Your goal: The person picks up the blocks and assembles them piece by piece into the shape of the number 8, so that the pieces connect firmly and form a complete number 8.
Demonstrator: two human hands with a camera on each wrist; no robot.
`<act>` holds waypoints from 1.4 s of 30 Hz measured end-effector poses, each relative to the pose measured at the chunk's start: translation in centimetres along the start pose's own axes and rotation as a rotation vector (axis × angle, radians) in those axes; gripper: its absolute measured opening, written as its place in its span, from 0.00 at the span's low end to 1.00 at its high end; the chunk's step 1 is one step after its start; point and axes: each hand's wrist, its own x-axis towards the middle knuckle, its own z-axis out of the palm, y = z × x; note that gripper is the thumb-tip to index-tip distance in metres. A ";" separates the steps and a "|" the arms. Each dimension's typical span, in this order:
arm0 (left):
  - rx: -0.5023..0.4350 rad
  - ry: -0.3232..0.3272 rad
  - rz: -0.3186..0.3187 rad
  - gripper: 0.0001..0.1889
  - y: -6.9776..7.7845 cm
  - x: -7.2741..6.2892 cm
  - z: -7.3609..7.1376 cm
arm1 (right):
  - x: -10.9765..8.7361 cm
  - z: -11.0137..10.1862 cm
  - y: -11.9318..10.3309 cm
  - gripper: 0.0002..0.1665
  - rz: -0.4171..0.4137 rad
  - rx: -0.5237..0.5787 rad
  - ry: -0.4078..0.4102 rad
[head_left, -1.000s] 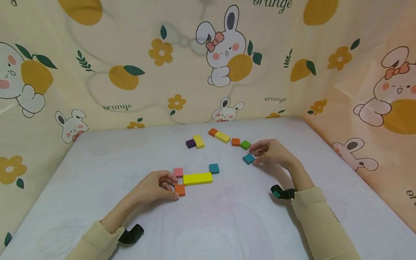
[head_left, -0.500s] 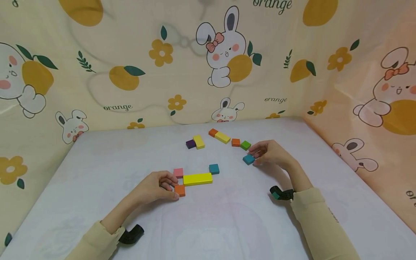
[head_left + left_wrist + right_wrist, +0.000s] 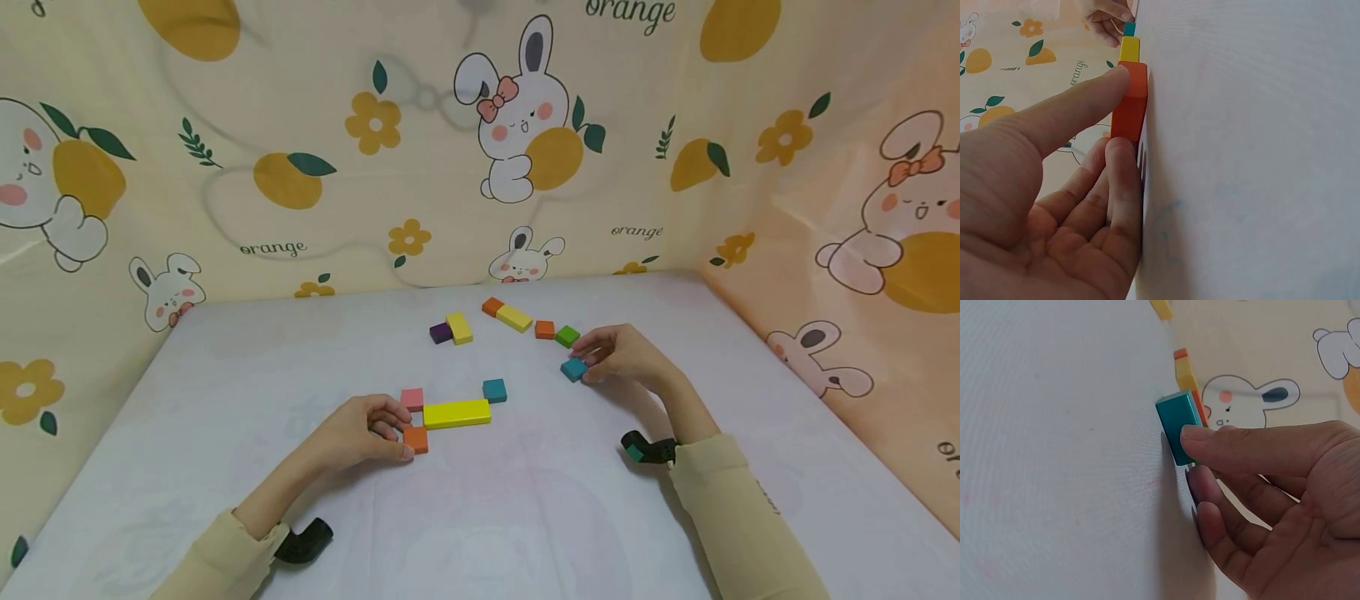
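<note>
My left hand [image 3: 363,433] pinches an orange block [image 3: 416,440] between thumb and a finger; the left wrist view shows the thumb on one side of the orange block [image 3: 1130,103]. A pink block [image 3: 412,399] sits just behind it, near the fingertips. To its right lies a long yellow block [image 3: 457,414], with a blue block [image 3: 494,390] at its far right corner. Farther right, my right hand [image 3: 626,357] grips another blue block [image 3: 574,369]. In the right wrist view the thumb lies against this blue block [image 3: 1175,425], and some fingertips are hidden behind it.
Beyond the right hand stand a green block [image 3: 567,336] and an orange block [image 3: 544,330]. Farther back are a yellow block [image 3: 514,317] touching an orange one [image 3: 492,307], and a purple block [image 3: 441,333] against a yellow one [image 3: 459,327]. Patterned cloth [image 3: 435,183] walls the white table.
The right wrist and forearm have shifted very slightly left. Both hands stay at the same blocks, and the blocks keep their arrangement.
</note>
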 end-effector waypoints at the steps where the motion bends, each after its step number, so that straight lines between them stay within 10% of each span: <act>1: 0.000 0.002 -0.003 0.24 0.0 0.0 0.0 | 0.0 0.0 0.0 0.28 0.001 -0.002 0.004; 30: 0.023 0.010 0.003 0.23 -0.4 0.1 0.1 | -0.1 0.8 -1.2 0.24 -0.036 -0.150 0.038; 38: 0.024 -0.011 0.003 0.23 -0.5 0.4 0.1 | -3.0 5.6 -3.4 0.20 -0.327 -0.234 0.104; 42: 0.024 -0.005 -0.002 0.23 -0.5 0.3 0.0 | -5.0 8.2 -4.3 0.22 -0.334 -0.134 0.074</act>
